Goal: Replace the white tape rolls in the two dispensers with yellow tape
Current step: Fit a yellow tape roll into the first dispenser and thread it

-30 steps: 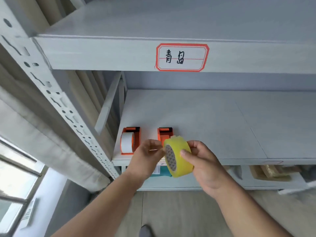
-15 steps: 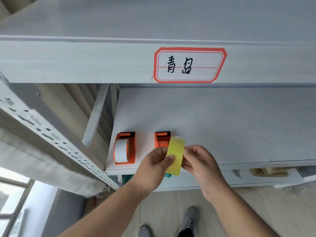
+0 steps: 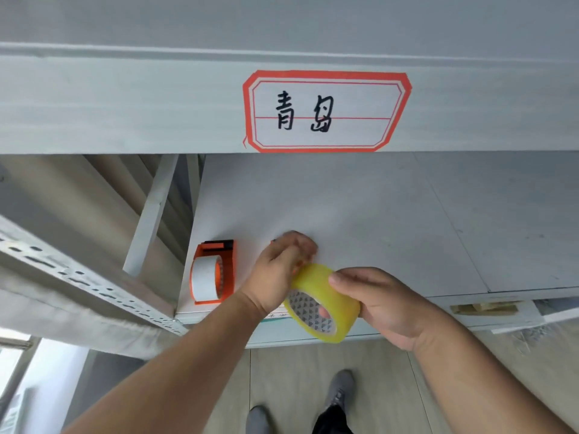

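A yellow tape roll (image 3: pixel 332 296) is held over the front edge of the grey shelf (image 3: pixel 376 220), tilted so its patterned core faces me. My right hand (image 3: pixel 385 302) grips its right side, thumb on top. My left hand (image 3: pixel 279 270) pinches at the roll's upper left edge, fingers curled, blurred. An orange dispenser (image 3: pixel 216 270) with a white tape roll (image 3: pixel 203 281) in it stands at the shelf's front left. The second orange dispenser (image 3: pixel 272 242) is almost wholly hidden behind my left hand.
The upper shelf beam carries a red-framed label (image 3: pixel 326 111) close overhead. A perforated metal upright (image 3: pixel 78 277) runs at the left. A lower shelf holds a box edge (image 3: pixel 482 308). My feet (image 3: pixel 338 393) stand on the wooden floor below.
The view moved closer to the shelf. The yellow roll turned from edge-on to showing its core and dropped lower right. My left hand shifted up over the second dispenser.
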Demonstrator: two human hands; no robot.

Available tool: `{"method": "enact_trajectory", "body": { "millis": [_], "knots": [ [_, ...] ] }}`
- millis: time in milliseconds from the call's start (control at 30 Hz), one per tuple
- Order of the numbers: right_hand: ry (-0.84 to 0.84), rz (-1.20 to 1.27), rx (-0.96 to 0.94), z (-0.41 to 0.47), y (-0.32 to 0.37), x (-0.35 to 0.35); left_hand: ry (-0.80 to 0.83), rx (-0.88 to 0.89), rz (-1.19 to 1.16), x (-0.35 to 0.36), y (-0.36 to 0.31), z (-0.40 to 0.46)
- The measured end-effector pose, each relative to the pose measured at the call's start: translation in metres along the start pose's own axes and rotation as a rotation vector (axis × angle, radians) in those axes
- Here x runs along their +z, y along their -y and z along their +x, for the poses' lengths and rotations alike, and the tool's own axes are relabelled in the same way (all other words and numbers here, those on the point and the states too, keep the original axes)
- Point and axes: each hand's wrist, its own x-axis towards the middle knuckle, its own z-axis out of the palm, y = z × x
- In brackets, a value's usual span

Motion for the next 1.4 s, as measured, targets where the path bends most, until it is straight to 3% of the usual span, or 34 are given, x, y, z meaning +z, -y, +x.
{"method": "enact_trajectory", "body": {
  "millis": [100, 133, 233, 367, 633, 1400],
  "knots": [
    [-0.122, 0.267, -0.068, -0.006, -0.011, -0.002, -0.399, -0.101, 0.075, -0.013, 0.026, -0.001],
    [-0.166, 0.293, -0.082, -0.005, -0.015, -0.003, -0.441, -0.182, 0.175, -0.017, 0.035, -0.004],
    [-0.291, 0.256, -0.075, 0.011, -0.03, -0.005, -0.366, -0.339, 0.279, -0.018, 0.058, -0.006],
    [-0.348, 0.182, -0.056, 0.034, -0.041, -0.002, -0.307, -0.369, 0.303, -0.013, 0.061, 0.002],
    [-0.355, 0.111, -0.008, 0.055, -0.05, 0.005, -0.281, -0.29, 0.358, -0.014, 0.064, 0.013],
    [-0.387, -0.133, 0.062, 0.087, -0.037, 0.039, -0.24, -0.289, 0.04, -0.026, 0.062, 0.005]
  ]
}}
